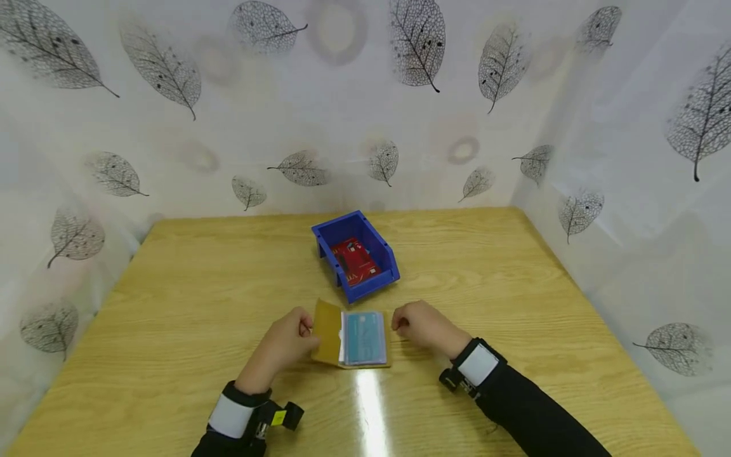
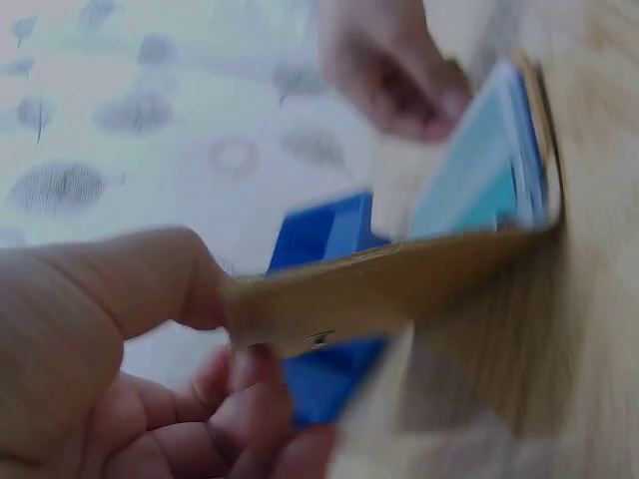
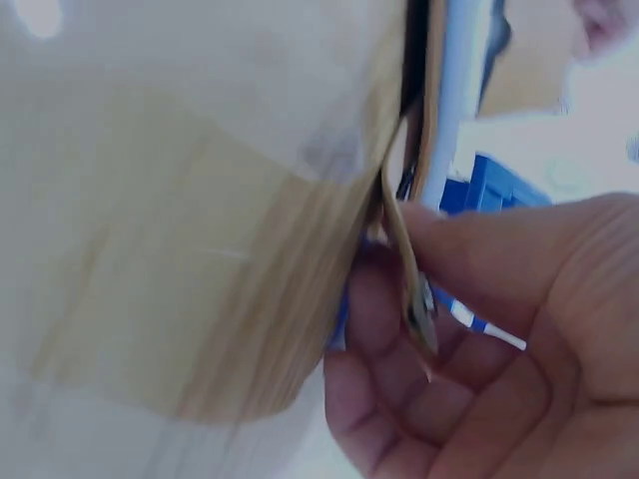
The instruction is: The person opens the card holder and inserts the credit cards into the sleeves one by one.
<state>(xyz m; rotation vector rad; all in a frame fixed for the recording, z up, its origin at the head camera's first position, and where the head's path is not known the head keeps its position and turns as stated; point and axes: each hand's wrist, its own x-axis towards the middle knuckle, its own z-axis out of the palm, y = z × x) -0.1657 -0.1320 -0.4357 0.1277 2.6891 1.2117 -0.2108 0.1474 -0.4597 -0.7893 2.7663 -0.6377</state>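
Black sleeves [image 1: 539,409] sit nearest my camera; left hand [image 1: 284,343] pinches the raised cover [image 1: 327,331] of the card holder [image 1: 365,339], right hand [image 1: 427,327] its strap [image 3: 401,239]; table [image 1: 514,285] spreads wide either side.

Blue bin [image 1: 374,287] ahead, room either side

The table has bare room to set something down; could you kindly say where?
The table is bare left of the blue bin, beyond the left hand, and right of it, beyond the right hand. Between the hands, the open card holder crowds it.
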